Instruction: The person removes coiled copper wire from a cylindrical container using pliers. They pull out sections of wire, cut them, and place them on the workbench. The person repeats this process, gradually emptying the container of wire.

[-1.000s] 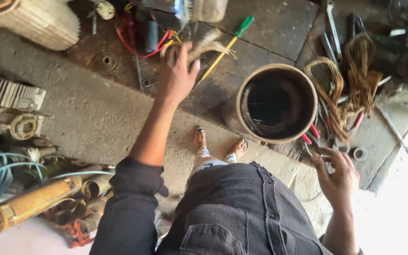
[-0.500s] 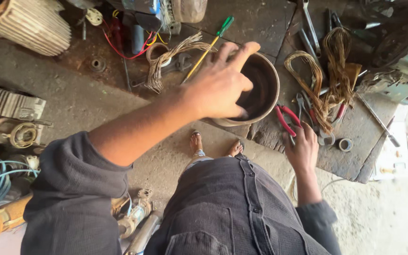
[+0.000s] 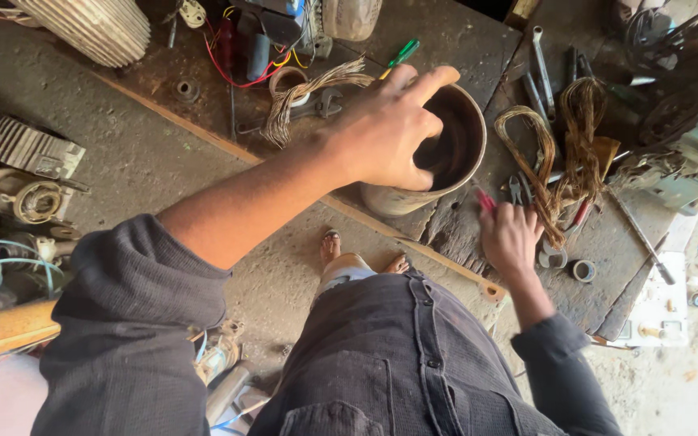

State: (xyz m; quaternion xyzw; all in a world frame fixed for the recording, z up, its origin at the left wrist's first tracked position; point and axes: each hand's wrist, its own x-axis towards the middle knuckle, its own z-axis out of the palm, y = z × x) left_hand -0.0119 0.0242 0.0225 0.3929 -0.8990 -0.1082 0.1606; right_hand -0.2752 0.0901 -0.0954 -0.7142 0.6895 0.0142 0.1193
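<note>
The rim of a round metal drum [image 3: 446, 161] is clasped by the left hand [image 3: 385, 133]. Red-handled pliers [image 3: 486, 200] are clamped in the right hand's [image 3: 510, 238] grip. Coiled copper wire [image 3: 555, 153] and wrenches [image 3: 539, 69] are scattered beside them on the floor [image 3: 163, 169].

Single head view, looking steeply down past the person's dark trousers and sandalled feet, close over the hands; the worn wooden work board [image 3: 462, 36] fills the upper frame, grey concrete floor [image 3: 147, 161] at left.

I am looking down into a motor repair workshop: copper wire coils [image 3: 543, 153], wrenches [image 3: 539, 69], a finned motor housing [image 3: 90, 28] and pliers [image 3: 498, 202] are lying across grimy boards [image 3: 462, 28].
</note>
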